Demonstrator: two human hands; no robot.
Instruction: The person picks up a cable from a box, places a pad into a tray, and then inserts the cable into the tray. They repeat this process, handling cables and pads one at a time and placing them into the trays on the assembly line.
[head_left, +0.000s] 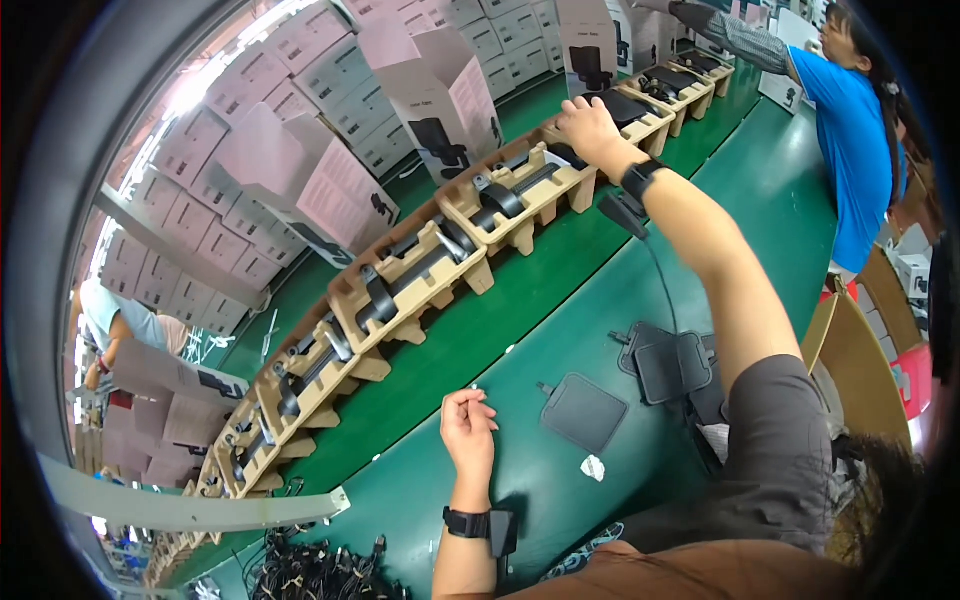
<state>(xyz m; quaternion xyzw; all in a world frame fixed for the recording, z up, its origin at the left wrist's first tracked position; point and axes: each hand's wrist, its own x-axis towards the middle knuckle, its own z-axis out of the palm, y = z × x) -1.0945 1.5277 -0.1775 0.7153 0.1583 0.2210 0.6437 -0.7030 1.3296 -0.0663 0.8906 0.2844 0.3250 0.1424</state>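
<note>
Tan moulded tray [556,192] beneath the right hand [590,130] stands lined up with others on the green strip [430,345], its rough-looking hollows apparently shaped to keep the smooth black parts [500,197] apart. That hand's fingers bend downward; whether they pinch anything, I can't tell. The left hand [468,425], loosely curled around nothing, is over the worktop [530,480] near flat, round-cornered black pads [585,412].

Far side, it's white cartons [200,140] stacked high, a worker in blue [850,130] stretching out an arm at far right, another person in a pale top [112,312] away at left! Near left, a tangle of black cables [320,572]; over right, a brown cardboard box [848,335] beside something red [912,382].
</note>
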